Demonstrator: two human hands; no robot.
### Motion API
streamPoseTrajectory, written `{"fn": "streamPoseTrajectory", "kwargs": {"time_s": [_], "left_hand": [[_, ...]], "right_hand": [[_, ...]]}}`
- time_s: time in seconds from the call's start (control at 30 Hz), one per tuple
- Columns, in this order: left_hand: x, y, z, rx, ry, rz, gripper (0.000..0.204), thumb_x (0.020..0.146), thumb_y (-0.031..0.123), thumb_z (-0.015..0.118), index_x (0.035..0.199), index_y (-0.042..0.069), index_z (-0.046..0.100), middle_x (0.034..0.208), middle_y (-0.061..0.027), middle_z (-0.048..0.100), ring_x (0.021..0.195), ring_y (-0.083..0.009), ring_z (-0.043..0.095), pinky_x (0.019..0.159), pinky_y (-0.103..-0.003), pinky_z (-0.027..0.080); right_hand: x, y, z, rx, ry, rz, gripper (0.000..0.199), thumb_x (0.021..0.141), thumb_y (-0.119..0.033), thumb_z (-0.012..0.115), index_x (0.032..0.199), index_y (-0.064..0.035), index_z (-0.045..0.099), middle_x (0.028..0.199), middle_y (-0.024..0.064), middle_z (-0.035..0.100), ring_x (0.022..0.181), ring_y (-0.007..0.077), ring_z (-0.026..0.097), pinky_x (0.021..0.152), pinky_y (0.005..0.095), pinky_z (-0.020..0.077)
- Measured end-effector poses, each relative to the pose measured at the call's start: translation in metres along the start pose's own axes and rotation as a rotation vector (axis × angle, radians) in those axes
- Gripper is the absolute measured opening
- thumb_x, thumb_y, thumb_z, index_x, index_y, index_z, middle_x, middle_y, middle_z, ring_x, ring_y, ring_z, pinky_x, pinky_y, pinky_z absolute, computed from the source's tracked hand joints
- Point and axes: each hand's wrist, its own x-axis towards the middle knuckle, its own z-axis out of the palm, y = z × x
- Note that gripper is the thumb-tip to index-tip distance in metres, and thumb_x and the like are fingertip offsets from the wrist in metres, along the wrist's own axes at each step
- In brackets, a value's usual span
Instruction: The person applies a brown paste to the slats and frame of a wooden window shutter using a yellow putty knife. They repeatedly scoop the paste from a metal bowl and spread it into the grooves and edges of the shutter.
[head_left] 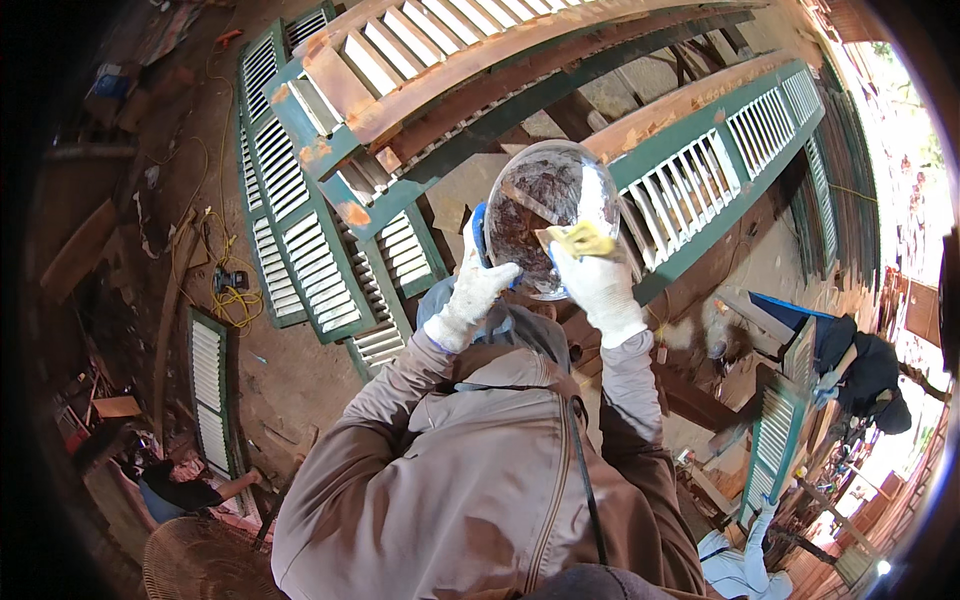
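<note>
My left hand (477, 285), in a white work glove, grips the near left rim of a clear, shiny, rounded shell (530, 205). Whether that shell is a bowl or a visor I cannot tell; brown patches show in or through it. Blue material shows beside the left glove, at the rim. A crumpled yellowish cloth or pad (583, 240) is pinched in my gloved right hand (602, 285), against the shell's right side. A small tan edge sticks out to the left of the pad. Both hands are raised in front of my chest.
Beyond my hands lie stacked green louvered shutters (690, 190) with white slats and brown edges. More shutters (310, 260) lie on the left. A yellow cord (235, 298) winds over the floor. Other people work at lower left (180, 490) and lower right (745, 560).
</note>
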Motion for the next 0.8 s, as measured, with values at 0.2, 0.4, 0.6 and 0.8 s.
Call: {"fn": "streamPoseTrajectory", "kwargs": {"time_s": [0.2, 0.4, 0.6, 0.8], "left_hand": [[-0.001, 0.001, 0.019, 0.159, -0.027, 0.079, 0.098, 0.073, -0.002, 0.065, 0.158, 0.011, 0.018, 0.151, -0.0100, 0.040, 0.136, -0.0212, 0.042, 0.113, -0.036, 0.036], [-0.003, -0.017, 0.012, 0.102, -0.079, 0.087, 0.099, 0.073, -0.002, 0.065, 0.159, 0.009, 0.017, 0.153, -0.0103, 0.038, 0.139, -0.0221, 0.039, 0.115, -0.036, 0.033], [-0.009, -0.026, -0.013, 0.224, -0.090, 0.032, 0.091, 0.078, 0.000, 0.064, 0.157, 0.009, 0.021, 0.144, -0.0098, 0.045, 0.127, -0.0193, 0.048, 0.103, -0.033, 0.043], [-0.027, -0.026, -0.051, 0.306, -0.008, 0.033, 0.037, 0.090, 0.006, 0.057, 0.127, 0.002, 0.059, 0.119, -0.0112, 0.065, 0.112, -0.0207, 0.063, 0.088, -0.034, 0.055]], "right_hand": [[-0.010, 0.023, 0.011, -0.209, 0.135, -0.050, 0.014, 0.088, -0.020, 0.068, 0.097, -0.0099, 0.068, 0.086, 0.0061, 0.071, 0.077, 0.0253, 0.070, 0.067, 0.0357, 0.0547], [-0.021, 0.051, 0.010, 0.146, 0.104, -0.114, 0.023, 0.091, -0.013, 0.071, 0.110, -0.0004, 0.071, 0.095, 0.0045, 0.072, 0.078, 0.0160, 0.068, 0.066, 0.0300, 0.0526], [-0.059, 0.047, -0.023, 1.135, 0.155, 0.657, 0.035, 0.090, -0.012, 0.073, 0.121, 0.0023, 0.063, 0.096, 0.0053, 0.069, 0.068, 0.0094, 0.064, 0.054, 0.0231, 0.0497], [-0.093, 0.055, -0.014, 1.127, 0.262, 0.614, 0.035, 0.093, -0.010, 0.069, 0.125, 0.0014, 0.059, 0.102, 0.0073, 0.068, 0.077, 0.0136, 0.068, 0.058, 0.0259, 0.0539]]}}
